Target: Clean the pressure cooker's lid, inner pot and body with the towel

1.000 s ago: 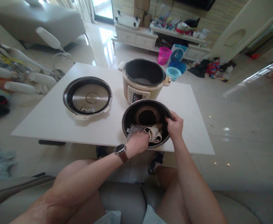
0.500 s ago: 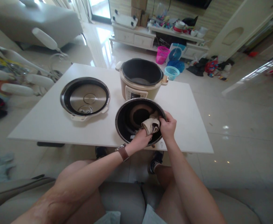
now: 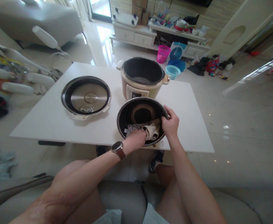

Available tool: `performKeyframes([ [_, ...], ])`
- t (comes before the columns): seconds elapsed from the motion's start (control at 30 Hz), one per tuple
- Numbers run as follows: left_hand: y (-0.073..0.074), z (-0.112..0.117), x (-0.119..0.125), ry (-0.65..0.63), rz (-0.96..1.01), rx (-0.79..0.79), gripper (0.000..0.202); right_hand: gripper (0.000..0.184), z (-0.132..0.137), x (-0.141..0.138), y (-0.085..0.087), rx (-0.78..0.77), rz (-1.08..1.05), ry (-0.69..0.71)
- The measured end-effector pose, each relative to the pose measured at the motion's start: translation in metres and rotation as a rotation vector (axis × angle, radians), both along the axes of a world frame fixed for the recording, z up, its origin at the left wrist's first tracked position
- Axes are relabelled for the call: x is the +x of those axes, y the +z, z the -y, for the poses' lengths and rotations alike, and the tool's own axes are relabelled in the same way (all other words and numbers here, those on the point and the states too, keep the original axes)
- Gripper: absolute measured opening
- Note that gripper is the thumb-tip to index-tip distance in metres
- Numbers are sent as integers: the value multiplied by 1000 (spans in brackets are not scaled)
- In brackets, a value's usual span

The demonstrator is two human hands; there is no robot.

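Observation:
A dark inner pot (image 3: 143, 107) is tilted toward me at the table's near edge, its mouth facing me. My right hand (image 3: 170, 122) is closed on its right rim, thumb inside the wall. Inside the pot, my left hand (image 3: 136, 139), with a watch on the wrist, is closed on a bunched cloth (image 3: 152, 130), cream with a dark patterned part. The cloth lies against the pot's lower inner wall. Just behind stands the beige pressure cooker body (image 3: 141, 88), uncovered. The cooker lid (image 3: 89, 96) rests upside down at the left, its metal inner side up.
All this stands on a white table (image 3: 185, 124). Past its far edge, a pink basket (image 3: 163, 54) and a light blue basket (image 3: 172, 72) are on the tiled floor. A white cabinet (image 3: 136, 39) lines the wall. My legs are under the near edge.
My left hand has moved left and slightly down inside the pot with the cloth, and more of the patterned part shows. My right hand keeps its hold on the rim.

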State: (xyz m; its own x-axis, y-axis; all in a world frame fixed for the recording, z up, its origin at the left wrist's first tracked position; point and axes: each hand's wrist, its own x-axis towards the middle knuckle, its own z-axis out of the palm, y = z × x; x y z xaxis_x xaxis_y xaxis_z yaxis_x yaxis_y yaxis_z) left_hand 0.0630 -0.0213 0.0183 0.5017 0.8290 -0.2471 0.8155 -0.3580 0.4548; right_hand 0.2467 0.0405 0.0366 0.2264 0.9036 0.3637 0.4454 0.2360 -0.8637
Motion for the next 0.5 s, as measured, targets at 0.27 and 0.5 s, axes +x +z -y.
performKeyframes([
  [0.27, 1, -4, -6, -25, -61, 38, 35, 50, -1, 4, 6, 10, -28, 90],
  [0.5, -4, 0, 8, 194, 176, -88, 34, 49, 4, 0, 5, 54, -48, 125],
])
